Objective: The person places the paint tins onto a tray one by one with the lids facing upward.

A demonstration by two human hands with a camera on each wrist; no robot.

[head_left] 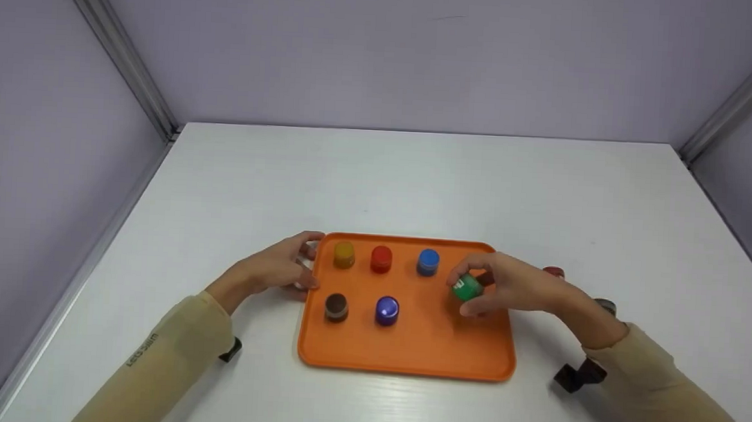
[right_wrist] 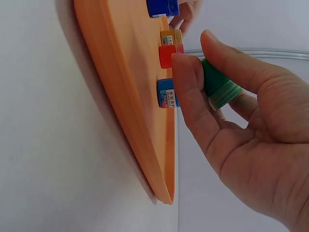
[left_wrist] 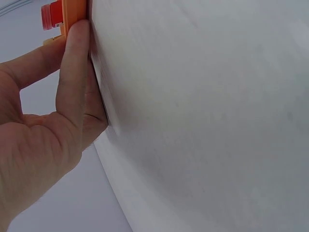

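Green jar [head_left: 468, 288] was pinched in the right hand [head_left: 513, 289], thumb and curled fingers [right_wrist: 190, 92] round it, and we saw it held tilted just above the right part of the orange tray [head_left: 407, 351] (not resting on it, by the right wrist view). We logged five more jars standing on the tray: yellow jar [head_left: 344, 255], red jar [head_left: 381, 259] and blue jar [head_left: 428, 262] in the back row, brown jar [head_left: 336, 306] and dark blue jar [head_left: 387, 310] in front. Left hand [head_left: 281, 267] lay at the tray's left edge, fingers fairly straight, fingertips [left_wrist: 77, 34] touching the rim, gripping nothing. We noted the tray sat on a white table [head_left: 416, 181]. Two more jars stood on the table behind the right wrist, mostly hidden.
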